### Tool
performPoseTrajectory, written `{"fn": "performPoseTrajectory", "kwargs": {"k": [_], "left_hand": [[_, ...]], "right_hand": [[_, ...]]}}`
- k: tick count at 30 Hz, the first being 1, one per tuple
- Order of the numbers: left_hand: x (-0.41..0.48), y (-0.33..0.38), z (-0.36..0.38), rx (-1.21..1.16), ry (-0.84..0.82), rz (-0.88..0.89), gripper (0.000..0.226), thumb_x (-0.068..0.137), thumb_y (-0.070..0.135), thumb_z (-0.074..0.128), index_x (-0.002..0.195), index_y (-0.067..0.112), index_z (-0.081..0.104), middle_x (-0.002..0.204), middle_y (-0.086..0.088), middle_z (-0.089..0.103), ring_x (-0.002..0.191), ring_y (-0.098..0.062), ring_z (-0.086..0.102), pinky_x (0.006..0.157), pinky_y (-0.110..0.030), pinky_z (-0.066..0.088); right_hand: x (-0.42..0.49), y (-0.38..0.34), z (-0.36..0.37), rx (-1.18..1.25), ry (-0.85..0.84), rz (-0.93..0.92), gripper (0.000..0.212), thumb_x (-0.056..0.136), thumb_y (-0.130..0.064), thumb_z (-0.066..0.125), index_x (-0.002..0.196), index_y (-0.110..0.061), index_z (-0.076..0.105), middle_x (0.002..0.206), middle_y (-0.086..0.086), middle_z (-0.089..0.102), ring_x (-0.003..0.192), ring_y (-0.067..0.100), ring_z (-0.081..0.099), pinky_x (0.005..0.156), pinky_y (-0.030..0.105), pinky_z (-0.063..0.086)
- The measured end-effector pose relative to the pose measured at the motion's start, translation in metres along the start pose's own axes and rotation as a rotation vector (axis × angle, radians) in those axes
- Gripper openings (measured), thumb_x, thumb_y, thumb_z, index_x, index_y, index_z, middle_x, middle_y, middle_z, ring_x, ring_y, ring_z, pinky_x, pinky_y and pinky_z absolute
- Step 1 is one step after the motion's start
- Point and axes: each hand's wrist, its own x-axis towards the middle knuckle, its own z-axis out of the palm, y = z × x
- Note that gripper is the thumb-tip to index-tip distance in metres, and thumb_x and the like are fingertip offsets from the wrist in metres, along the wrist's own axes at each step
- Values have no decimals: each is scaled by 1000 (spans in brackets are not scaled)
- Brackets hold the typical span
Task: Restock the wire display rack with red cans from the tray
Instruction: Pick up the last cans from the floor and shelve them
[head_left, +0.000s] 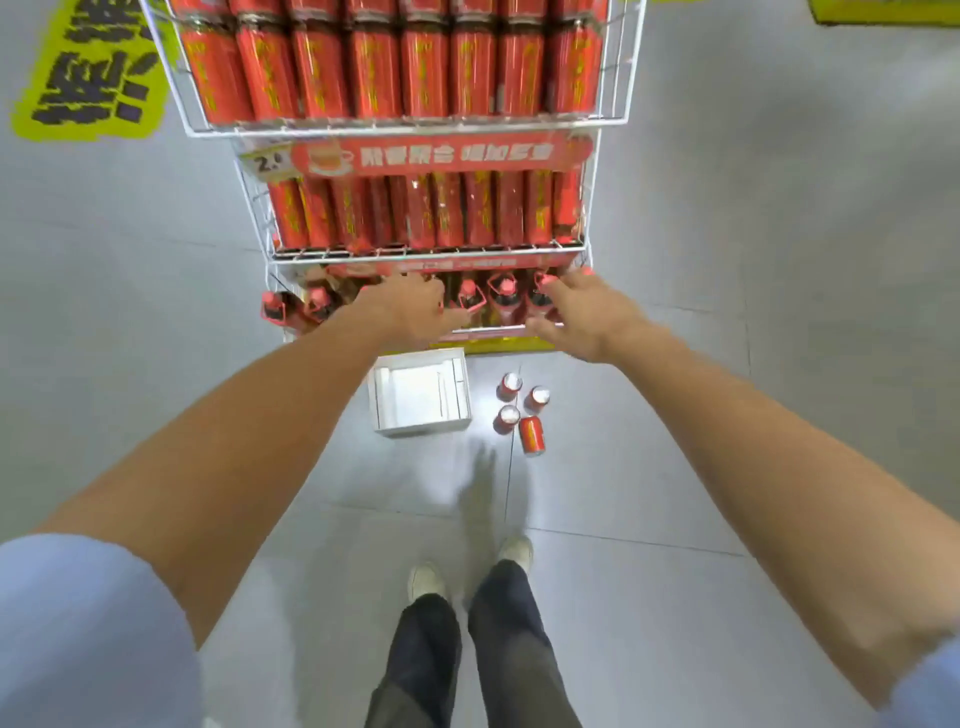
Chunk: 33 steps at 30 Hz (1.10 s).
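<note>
On floor below both hands (415, 306), four red cans (522, 410), outside either grip.

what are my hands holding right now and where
Cannot be told: both the left hand and right hand reach into the bottles, fingers hidden.

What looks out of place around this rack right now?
Four loose cans sit on the floor beside the white tray, and one lies on its side. The tray looks empty. On the lowest shelf, the bottles lean unevenly.
</note>
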Motion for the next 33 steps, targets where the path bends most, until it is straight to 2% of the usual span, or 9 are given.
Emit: {"fn": "performPoseTrajectory", "kwargs": {"k": [2, 6, 10, 15, 21, 27, 31, 33], "left_hand": [[23, 8, 56, 4, -88, 11, 84, 91, 78, 30, 124, 7, 59, 127, -22, 62, 116, -42, 59, 98, -51, 50], [67, 23, 154, -3, -214, -7, 76, 99, 68, 37, 146, 9, 49, 148, -21, 53, 136, -40, 49, 110, -52, 43], [112, 32, 232, 3, -299, 32, 70, 100, 66, 34, 142, 13, 51, 144, -17, 54, 134, -37, 48, 109, -51, 43], [178, 26, 313, 100, -368, 104, 67, 103, 64, 32, 150, 19, 45, 157, -9, 47, 144, -33, 44, 116, -48, 37], [289, 3, 387, 125, -263, 159, 63, 102, 61, 37, 139, 12, 52, 136, -15, 58, 127, -35, 54, 100, -45, 45], [415, 9, 458, 111, -189, 215, 59, 102, 58, 41, 137, 12, 50, 139, -19, 55, 130, -38, 50, 100, -47, 43], [480, 12, 510, 132, -129, 254, 58, 99, 59, 45, 128, 10, 52, 133, -20, 56, 125, -39, 52, 98, -49, 44], [500, 11, 537, 104, -120, 264, 61, 96, 60, 50, 130, 10, 50, 134, -20, 56, 125, -39, 51, 98, -49, 44]], "right_hand": [[3, 28, 60, 16, -115, 62, 62, 99, -57, 49, 141, -12, 50, 145, 18, 49, 133, 41, 45, 107, 53, 45], [6, 75, 159, 17, -252, 160, 64, 101, -57, 45, 146, -12, 48, 147, 17, 47, 137, 38, 43, 108, 49, 44], [22, 106, 242, -5, -360, 209, 64, 103, -55, 42, 148, -11, 45, 150, 16, 44, 138, 36, 42, 107, 49, 44], [74, 129, 331, 13, -429, 242, 66, 104, -55, 41, 153, -11, 38, 161, 16, 34, 145, 36, 36, 110, 50, 42], [167, 150, 422, 108, -317, 303, 65, 101, -56, 45, 148, -11, 43, 153, 16, 42, 139, 37, 41, 104, 50, 44], [247, 183, 522, 109, -166, 298, 60, 100, -53, 46, 145, -12, 46, 149, 13, 47, 135, 35, 46, 101, 47, 47], [277, 209, 589, 158, -94, 339, 75, 96, -64, 49, 149, -12, 40, 150, 11, 46, 134, 34, 47, 103, 49, 47], [286, 217, 616, 185, -78, 341, 81, 92, -68, 52, 150, -13, 37, 148, 10, 48, 134, 34, 48, 103, 47, 48]]}}
